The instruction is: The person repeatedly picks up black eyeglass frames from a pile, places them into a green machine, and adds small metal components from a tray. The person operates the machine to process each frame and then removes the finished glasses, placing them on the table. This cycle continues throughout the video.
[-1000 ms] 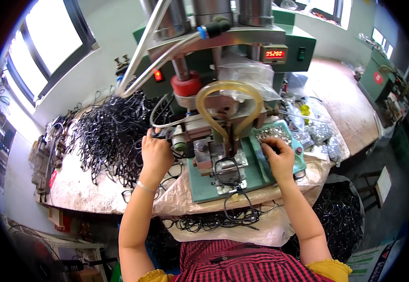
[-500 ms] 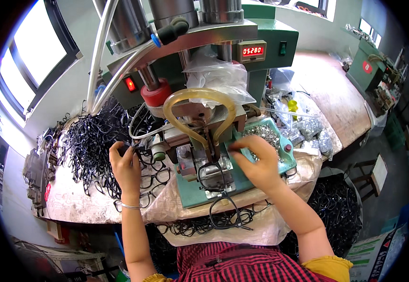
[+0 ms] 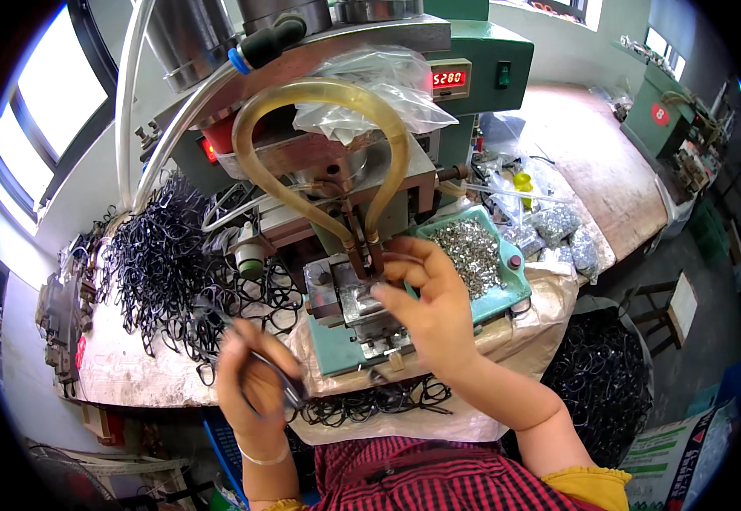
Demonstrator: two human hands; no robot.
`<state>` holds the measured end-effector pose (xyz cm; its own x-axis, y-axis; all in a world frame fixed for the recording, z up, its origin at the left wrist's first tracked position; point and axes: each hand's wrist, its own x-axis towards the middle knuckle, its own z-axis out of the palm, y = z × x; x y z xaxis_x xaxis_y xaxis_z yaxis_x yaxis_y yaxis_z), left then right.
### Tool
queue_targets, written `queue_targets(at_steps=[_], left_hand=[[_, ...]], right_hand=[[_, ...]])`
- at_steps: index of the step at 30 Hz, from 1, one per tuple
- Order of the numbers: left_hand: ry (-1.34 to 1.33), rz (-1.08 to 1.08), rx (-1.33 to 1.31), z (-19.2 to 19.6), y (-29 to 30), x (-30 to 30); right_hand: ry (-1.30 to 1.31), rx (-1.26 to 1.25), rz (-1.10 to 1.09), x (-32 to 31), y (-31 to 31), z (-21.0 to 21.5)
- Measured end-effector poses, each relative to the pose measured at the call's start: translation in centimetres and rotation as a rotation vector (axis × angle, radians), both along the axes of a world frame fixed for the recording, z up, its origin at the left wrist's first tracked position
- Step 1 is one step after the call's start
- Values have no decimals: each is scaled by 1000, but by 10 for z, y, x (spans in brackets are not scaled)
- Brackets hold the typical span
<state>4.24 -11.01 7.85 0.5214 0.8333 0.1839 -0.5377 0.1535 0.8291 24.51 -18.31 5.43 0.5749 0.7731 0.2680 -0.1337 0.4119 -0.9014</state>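
My left hand (image 3: 255, 383), smeared by motion, is closed on a dark eyeglass frame (image 3: 292, 393) in front of the table's left part. My right hand (image 3: 434, 311) reaches to the press, its thumb and fingers bent together at the metal fixture (image 3: 370, 315), just under the two copper-coloured prongs (image 3: 363, 255). What its fingertips hold, if anything, is hidden. A yellowish hose (image 3: 251, 111) loops above the prongs. Beside the right hand, a green tray (image 3: 519, 285) holds many small metal parts (image 3: 470, 255).
A tangled heap of black eyeglass frames (image 3: 153, 264) covers the table's left side. More frames (image 3: 387, 400) lie along the front edge below the fixture. Bags of small parts (image 3: 555, 223) sit right of the tray. A big sack of black frames (image 3: 605, 375) stands at lower right.
My left hand has come down from the heap toward me with an eyeglass frame. My right hand has moved left to the fixture. The eyeglass frame that hung there is gone from it.
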Motion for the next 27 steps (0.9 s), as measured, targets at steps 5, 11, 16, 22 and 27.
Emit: queue_targets(at_steps=[5,11,16,22,27], left_hand=[[286,-688,-378,3,-33,51],[118,-711,-551,-27,-30,67],[119,-674,-537,-32,-28,71],[189,-788,-377,-42,-43,7],[967,1008,838,-3,-17,-73]], right_hand=[[-399,-200,-47,29,-18,-1],[-1171,-557,-627,112,-28,-91],[-1081,-494,-609,111,-29,-90],[-921,-421,-649,106,-31,-93],[-677,-341,-576,102,-49,-85]])
